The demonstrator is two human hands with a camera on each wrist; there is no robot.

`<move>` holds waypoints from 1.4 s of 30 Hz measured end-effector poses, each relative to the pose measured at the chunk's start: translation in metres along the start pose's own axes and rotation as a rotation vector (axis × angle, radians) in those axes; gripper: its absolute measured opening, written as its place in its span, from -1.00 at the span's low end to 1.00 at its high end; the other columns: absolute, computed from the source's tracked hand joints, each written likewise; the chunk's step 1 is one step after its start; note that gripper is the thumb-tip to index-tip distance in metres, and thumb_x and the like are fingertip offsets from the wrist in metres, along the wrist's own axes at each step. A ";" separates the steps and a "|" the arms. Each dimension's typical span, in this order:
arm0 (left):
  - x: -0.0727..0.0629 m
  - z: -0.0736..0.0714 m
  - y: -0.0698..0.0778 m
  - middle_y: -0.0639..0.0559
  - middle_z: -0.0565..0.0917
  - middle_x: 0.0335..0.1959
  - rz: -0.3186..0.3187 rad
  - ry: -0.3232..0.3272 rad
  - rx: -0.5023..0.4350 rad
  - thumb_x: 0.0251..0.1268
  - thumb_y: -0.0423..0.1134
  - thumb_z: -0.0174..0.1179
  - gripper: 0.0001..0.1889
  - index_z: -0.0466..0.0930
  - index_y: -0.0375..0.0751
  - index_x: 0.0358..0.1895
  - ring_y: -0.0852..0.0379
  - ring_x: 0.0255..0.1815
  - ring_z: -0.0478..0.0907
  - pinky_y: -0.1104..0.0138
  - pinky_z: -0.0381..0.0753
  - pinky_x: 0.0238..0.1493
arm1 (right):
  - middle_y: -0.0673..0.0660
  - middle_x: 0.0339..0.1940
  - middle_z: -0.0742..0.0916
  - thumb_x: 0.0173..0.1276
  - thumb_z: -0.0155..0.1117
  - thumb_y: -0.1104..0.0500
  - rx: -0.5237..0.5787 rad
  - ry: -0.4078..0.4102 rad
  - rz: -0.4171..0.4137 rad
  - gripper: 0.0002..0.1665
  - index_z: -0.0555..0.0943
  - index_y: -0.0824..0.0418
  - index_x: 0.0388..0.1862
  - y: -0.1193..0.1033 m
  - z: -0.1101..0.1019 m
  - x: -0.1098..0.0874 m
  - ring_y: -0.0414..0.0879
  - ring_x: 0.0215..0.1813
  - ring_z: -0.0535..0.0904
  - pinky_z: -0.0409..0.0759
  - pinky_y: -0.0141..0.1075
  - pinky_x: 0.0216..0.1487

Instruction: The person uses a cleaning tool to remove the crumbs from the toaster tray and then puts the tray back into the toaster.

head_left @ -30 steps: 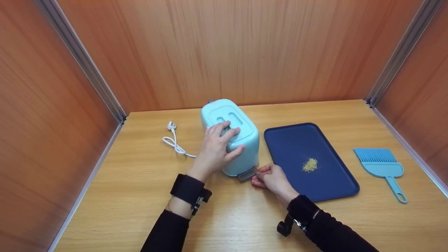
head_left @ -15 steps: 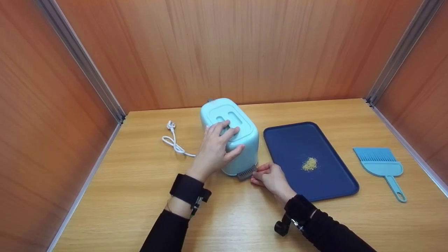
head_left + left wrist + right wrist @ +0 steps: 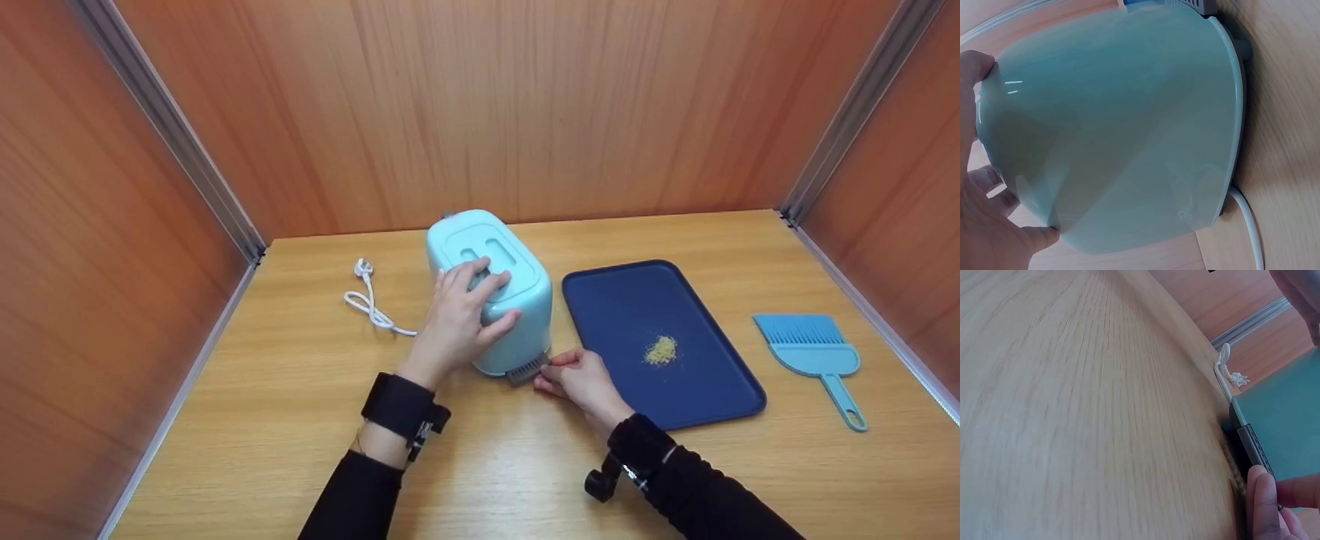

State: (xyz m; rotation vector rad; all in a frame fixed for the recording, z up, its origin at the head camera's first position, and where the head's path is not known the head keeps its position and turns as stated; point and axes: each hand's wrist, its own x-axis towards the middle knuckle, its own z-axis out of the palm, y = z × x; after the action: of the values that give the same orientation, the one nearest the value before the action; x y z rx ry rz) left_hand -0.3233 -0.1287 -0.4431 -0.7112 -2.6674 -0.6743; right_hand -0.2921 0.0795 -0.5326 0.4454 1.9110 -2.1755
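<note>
A light-blue toaster (image 3: 532,322) stands on the wooden table with its two slots upward. My left hand (image 3: 457,311) grips it from above, fingers over the top by the slots and thumb down the near corner; in the left wrist view the fingertips press the toaster's side (image 3: 1129,129). A grey slotted crumb tray (image 3: 525,370) juts from the toaster's base at the near end. My right hand (image 3: 585,381) pinches its right end between thumb and fingers, low over the table. In the right wrist view these fingers overlap the crumb tray (image 3: 1253,444). The crumb tray's inner part is hidden.
Right of the toaster lies a navy tray (image 3: 630,296) bearing a small heap of yellowish crumbs (image 3: 661,350). A blue brush (image 3: 816,358) rests farther right. The white cord and plug (image 3: 364,268) lie at left. Wood-look panels (image 3: 480,112) enclose the table's back and sides.
Both hands keep their holds on the toaster and the crumb tray. The whole head view has shifted slightly; little else differs.
</note>
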 end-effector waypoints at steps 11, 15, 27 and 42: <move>0.000 0.000 -0.001 -0.18 0.44 0.58 0.031 0.022 0.022 0.54 0.22 0.24 -0.41 0.56 0.04 0.47 -0.22 0.62 0.33 -0.30 0.13 0.68 | 0.28 -0.18 0.65 0.45 0.29 0.51 -0.019 0.002 -0.046 -0.74 0.40 0.43 -0.02 0.000 0.004 0.001 -0.12 -0.31 0.80 0.80 -0.38 -0.12; 0.000 -0.001 0.001 -0.18 0.43 0.59 0.031 0.012 0.020 0.55 0.22 0.23 -0.41 0.55 0.05 0.48 -0.23 0.64 0.31 -0.34 0.10 0.68 | 0.25 -0.24 0.66 0.46 0.28 0.52 -0.010 0.006 -0.048 -0.74 0.39 0.42 -0.03 0.000 0.004 0.002 -0.11 -0.32 0.80 0.81 -0.38 -0.13; -0.001 -0.001 0.002 -0.16 0.41 0.61 0.010 -0.008 0.013 0.55 0.22 0.22 -0.40 0.54 0.06 0.50 -0.23 0.66 0.29 -0.35 0.06 0.69 | 0.18 -0.36 0.66 0.45 0.28 0.55 -0.019 0.014 -0.042 -0.69 0.34 0.33 -0.14 -0.002 0.006 0.004 -0.12 -0.37 0.79 0.81 -0.36 -0.18; -0.001 0.000 0.000 -0.19 0.44 0.58 0.040 0.026 0.028 0.55 0.21 0.22 -0.43 0.57 0.04 0.47 -0.23 0.64 0.33 -0.37 0.11 0.66 | 0.19 -0.39 0.67 0.35 0.31 0.63 -0.005 -0.003 -0.075 -0.64 0.36 0.32 -0.20 0.001 0.005 0.005 -0.10 -0.38 0.78 0.80 -0.36 -0.22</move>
State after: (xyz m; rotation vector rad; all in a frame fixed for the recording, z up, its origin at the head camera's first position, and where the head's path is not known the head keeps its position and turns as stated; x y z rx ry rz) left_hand -0.3230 -0.1290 -0.4437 -0.7418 -2.6266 -0.6305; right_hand -0.2966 0.0741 -0.5347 0.3756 1.9614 -2.2152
